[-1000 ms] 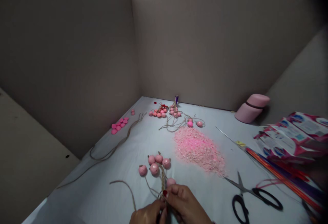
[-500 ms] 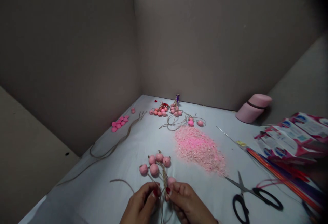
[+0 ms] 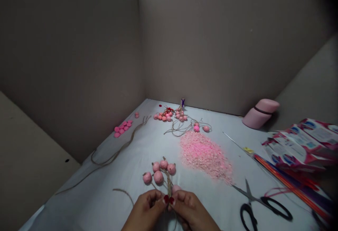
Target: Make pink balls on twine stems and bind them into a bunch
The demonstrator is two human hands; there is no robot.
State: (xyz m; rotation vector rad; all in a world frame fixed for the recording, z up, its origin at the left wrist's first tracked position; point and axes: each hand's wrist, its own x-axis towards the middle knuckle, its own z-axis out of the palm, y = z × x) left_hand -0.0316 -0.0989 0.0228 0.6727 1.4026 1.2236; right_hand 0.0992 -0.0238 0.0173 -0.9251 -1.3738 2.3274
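My left hand (image 3: pixel 145 213) and my right hand (image 3: pixel 191 211) meet at the bottom edge, thumbs with red nails pressed together. Both pinch the braided jute stem of a cluster of pink balls (image 3: pixel 160 173) that lies on the white table (image 3: pixel 111 188) just beyond my fingers. One pink ball (image 3: pixel 175 188) sits right against my right fingers. A loose end of jute twine (image 3: pixel 124 192) curls off to the left of my left hand.
Black-handled scissors (image 3: pixel 257 204) lie to the right. A heap of pink crumbs (image 3: pixel 204 155) sits mid-table. Farther back are more ball clusters (image 3: pixel 173 115), pink discs (image 3: pixel 123 129), long twine (image 3: pixel 116 153), a pink container (image 3: pixel 260 113), and printed packets (image 3: pixel 298 144) with orange sticks (image 3: pixel 287 185) at right. Cardboard walls enclose the table.
My left hand has come up beside my right, and the two thumbs now touch on the jute stem. The ball cluster has hardly moved.
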